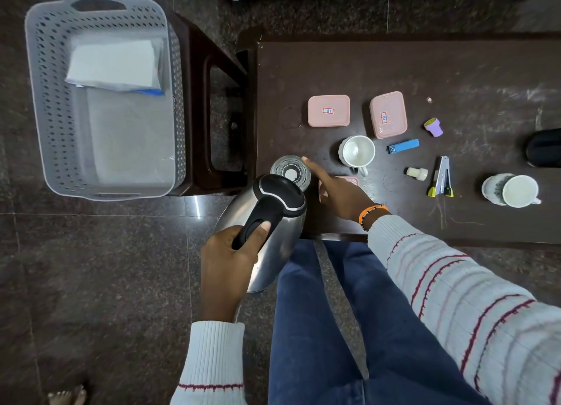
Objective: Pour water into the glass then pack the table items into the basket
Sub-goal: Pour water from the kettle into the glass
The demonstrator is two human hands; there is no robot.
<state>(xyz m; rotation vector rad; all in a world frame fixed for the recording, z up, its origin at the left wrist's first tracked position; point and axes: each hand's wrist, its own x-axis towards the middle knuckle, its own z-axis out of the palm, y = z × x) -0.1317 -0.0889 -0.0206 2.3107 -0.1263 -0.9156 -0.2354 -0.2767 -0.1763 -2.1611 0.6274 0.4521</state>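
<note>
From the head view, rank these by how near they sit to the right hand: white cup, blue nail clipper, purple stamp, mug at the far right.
Measured from the right hand:
1. White cup, just beyond the hand.
2. Blue nail clipper, right of that cup.
3. Purple stamp, farther back and right.
4. Mug, near the table's right end.

Glossy steel kettle (pixel 273 243), clear glass (pixel 290 172), perforated matt plastic basket (pixel 100 101).
</note>
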